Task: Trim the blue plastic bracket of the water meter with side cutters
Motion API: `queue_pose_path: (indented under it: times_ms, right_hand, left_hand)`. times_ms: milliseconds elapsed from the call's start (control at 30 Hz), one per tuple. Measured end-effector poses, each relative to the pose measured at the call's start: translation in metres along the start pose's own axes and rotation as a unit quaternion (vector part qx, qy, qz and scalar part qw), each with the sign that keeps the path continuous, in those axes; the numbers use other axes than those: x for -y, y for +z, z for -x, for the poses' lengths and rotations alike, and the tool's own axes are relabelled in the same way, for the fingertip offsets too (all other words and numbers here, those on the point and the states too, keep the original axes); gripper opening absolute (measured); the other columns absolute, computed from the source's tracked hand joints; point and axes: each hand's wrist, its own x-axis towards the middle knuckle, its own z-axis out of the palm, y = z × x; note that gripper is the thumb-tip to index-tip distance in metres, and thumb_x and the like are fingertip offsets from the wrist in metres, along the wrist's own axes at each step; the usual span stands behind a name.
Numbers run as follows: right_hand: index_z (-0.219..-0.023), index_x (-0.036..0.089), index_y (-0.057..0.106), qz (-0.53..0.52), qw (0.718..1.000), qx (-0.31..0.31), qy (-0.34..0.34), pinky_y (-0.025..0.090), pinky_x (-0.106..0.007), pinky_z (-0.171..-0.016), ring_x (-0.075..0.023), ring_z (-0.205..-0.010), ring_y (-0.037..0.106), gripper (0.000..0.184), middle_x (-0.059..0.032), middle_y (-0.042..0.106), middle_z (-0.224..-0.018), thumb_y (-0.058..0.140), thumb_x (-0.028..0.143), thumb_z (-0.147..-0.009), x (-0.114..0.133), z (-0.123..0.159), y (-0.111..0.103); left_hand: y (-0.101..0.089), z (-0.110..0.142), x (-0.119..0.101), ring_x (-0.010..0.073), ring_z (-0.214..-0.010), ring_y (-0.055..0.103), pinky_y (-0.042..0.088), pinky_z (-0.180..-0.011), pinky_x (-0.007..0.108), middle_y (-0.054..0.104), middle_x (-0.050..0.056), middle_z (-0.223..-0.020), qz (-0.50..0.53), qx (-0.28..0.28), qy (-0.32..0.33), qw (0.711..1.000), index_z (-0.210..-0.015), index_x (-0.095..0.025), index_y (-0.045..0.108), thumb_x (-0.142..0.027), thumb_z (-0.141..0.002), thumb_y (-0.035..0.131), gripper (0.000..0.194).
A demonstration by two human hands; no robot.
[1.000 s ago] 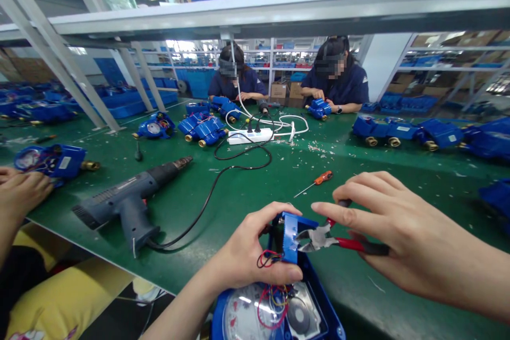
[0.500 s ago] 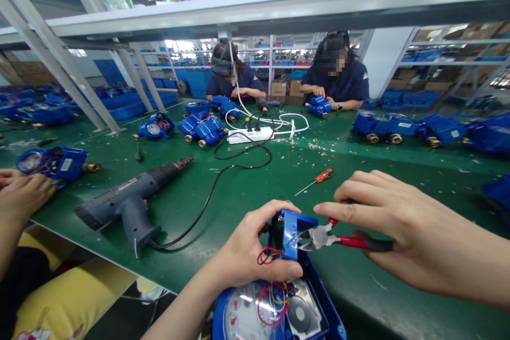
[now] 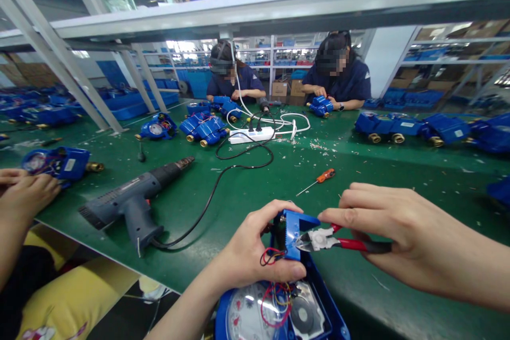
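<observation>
My left hand (image 3: 255, 249) grips the raised blue lid (image 3: 295, 226) of an open blue water meter (image 3: 279, 313) at the table's near edge, thumb below and fingers on top. Red, black and yellow wires (image 3: 273, 297) loop out of the meter over its white dial. My right hand (image 3: 394, 239) holds red-handled cutting pliers (image 3: 338, 241), with the jaws pressed against the lid's right side.
A grey electric screwdriver (image 3: 131, 202) with a black cord lies to the left on the green table (image 3: 247, 186). An orange screwdriver (image 3: 321, 178), a white power strip (image 3: 251, 135) and several blue meters (image 3: 402, 127) lie beyond. Another person's hands (image 3: 24, 194) work at far left; two people sit opposite.
The right hand and pliers dropped slightly and closed in on the lid. The view shifted a little; the left hand kept its grip.
</observation>
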Motion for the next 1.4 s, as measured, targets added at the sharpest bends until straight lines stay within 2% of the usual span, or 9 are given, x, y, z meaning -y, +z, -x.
queue_pose_path:
  times_ms: [300,500,600,667,733,900,1067,1267,1400]
  right_hand:
    - [-0.09,0.021,0.066,-0.005,1.0,-0.007,0.018,0.039,-0.023,-0.051,-0.0148,-0.06,0.056,0.024,-0.0036,0.058,-0.07,0.048,0.01,-0.081,0.003,0.004,0.001]
    - [-0.105,0.025,0.064,0.002,0.999,0.016,0.047,0.043,-0.025,-0.054,-0.0167,-0.066,0.057,0.026,-0.0038,0.058,-0.077,0.048,0.017,-0.087,0.008,0.007,0.002]
    - [-0.11,0.027,0.063,-0.015,0.997,-0.003,0.073,0.046,-0.026,-0.056,-0.0173,-0.069,0.06,0.036,-0.0038,0.06,-0.081,0.049,0.012,-0.081,0.012,0.01,0.01]
    - [-0.106,0.027,0.064,-0.034,0.994,-0.02,0.103,0.047,-0.025,-0.055,-0.0172,-0.07,0.061,0.04,-0.0038,0.062,-0.084,0.05,0.008,-0.074,0.016,0.012,0.016]
    - [-0.095,0.026,0.066,-0.05,0.99,-0.03,0.132,0.045,-0.023,-0.052,-0.0165,-0.068,0.062,0.036,-0.0037,0.064,-0.085,0.049,0.007,-0.07,0.019,0.012,0.021]
    - [-0.08,0.023,0.067,-0.07,0.984,-0.059,0.151,0.041,-0.02,-0.048,-0.0138,-0.061,0.06,0.028,-0.0021,0.065,-0.076,0.05,0.005,-0.067,0.025,0.012,0.027]
    - [-0.078,0.022,0.066,-0.09,0.98,-0.064,0.163,0.046,-0.02,-0.056,-0.0123,-0.061,0.06,0.025,-0.001,0.064,-0.073,0.051,0.003,-0.069,0.029,0.011,0.025]
    - [-0.083,0.024,0.067,-0.094,0.979,-0.092,0.158,0.046,-0.02,-0.052,-0.0127,-0.059,0.06,0.024,-0.0007,0.064,-0.071,0.052,0.007,-0.073,0.032,0.01,0.018]
    - [-0.099,0.029,0.065,-0.085,0.975,-0.151,0.136,0.046,-0.019,-0.049,-0.0134,-0.064,0.064,0.022,-0.0003,0.067,-0.079,0.051,0.02,-0.085,0.036,0.012,0.003]
  left_hand:
    - [0.0,0.0,0.004,0.0207,-0.087,0.057,0.045,-0.078,0.03,0.059,0.003,-0.099,-0.024,-0.014,0.022,0.999,-0.115,-0.023,0.055,-0.048,-0.063,0.079,0.062]
    - [0.002,0.002,0.005,0.0195,-0.089,0.057,0.045,-0.08,0.028,0.059,0.001,-0.101,-0.027,-0.03,0.028,0.999,-0.116,-0.025,0.055,-0.047,-0.065,0.079,0.061]
    - [0.002,0.003,0.003,0.0198,-0.091,0.059,0.046,-0.081,0.028,0.06,0.0,-0.102,-0.05,-0.048,0.029,0.997,-0.116,-0.025,0.056,-0.044,-0.066,0.078,0.058]
    - [0.002,0.004,0.002,0.0206,-0.093,0.06,0.046,-0.083,0.029,0.061,0.001,-0.103,-0.077,-0.067,0.031,0.994,-0.115,-0.024,0.056,-0.042,-0.067,0.078,0.055]
    - [0.004,0.004,0.001,0.0223,-0.097,0.061,0.047,-0.085,0.031,0.062,0.003,-0.107,-0.104,-0.091,0.033,0.99,-0.115,-0.022,0.056,-0.041,-0.067,0.077,0.056]
    - [0.006,0.007,0.002,0.0256,-0.104,0.06,0.046,-0.092,0.036,0.063,0.006,-0.113,-0.146,-0.136,0.028,0.98,-0.115,-0.021,0.056,-0.047,-0.065,0.078,0.06]
    - [0.007,0.008,0.003,0.0262,-0.104,0.06,0.046,-0.094,0.038,0.063,0.007,-0.113,-0.147,-0.153,0.029,0.977,-0.115,-0.021,0.055,-0.047,-0.065,0.078,0.061]
    - [0.007,0.004,0.001,0.0258,-0.103,0.061,0.048,-0.092,0.038,0.064,0.007,-0.111,-0.174,-0.171,0.05,0.969,-0.113,-0.021,0.055,-0.044,-0.064,0.08,0.06]
    - [0.005,0.002,0.006,0.0277,-0.106,0.06,0.046,-0.094,0.041,0.064,0.01,-0.114,-0.203,-0.172,0.02,0.964,-0.112,-0.019,0.055,-0.04,-0.064,0.08,0.058]
